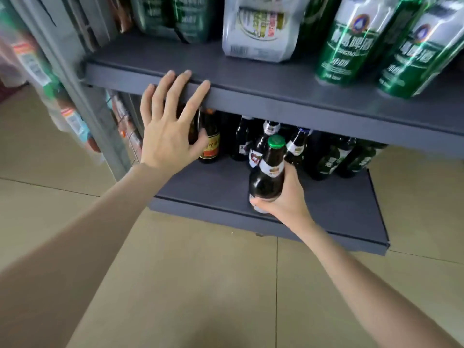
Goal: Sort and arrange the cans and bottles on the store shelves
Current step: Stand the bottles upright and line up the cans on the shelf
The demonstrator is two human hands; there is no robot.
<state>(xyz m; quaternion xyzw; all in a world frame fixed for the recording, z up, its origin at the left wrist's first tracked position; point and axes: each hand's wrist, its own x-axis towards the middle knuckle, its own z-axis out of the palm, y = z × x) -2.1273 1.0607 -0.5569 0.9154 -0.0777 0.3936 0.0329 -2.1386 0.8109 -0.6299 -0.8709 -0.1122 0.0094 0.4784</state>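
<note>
My right hand (pixel 286 197) grips a dark brown bottle (pixel 268 172) with a green cap and a white label, upright over the front of the bottom shelf (pixel 339 217). Behind it stand several dark bottles (pixel 261 144) of the same kind, with green-labelled bottles (pixel 329 159) further right. My left hand (pixel 168 121) has straight spread fingers resting on the front edge of the upper shelf (pixel 276 96), in front of a brown bottle with a red and yellow label (pixel 211 144). Green cans (pixel 346 41) and a white can pack (pixel 258 26) stand on the upper shelf.
A grey shelf upright (pixel 75 71) runs down the left, with blurred packaged goods (pixel 50 84) hanging beside it. Beige floor tiles (pixel 200 272) spread in front of the shelves. The upper shelf's edge overhangs the bottles below.
</note>
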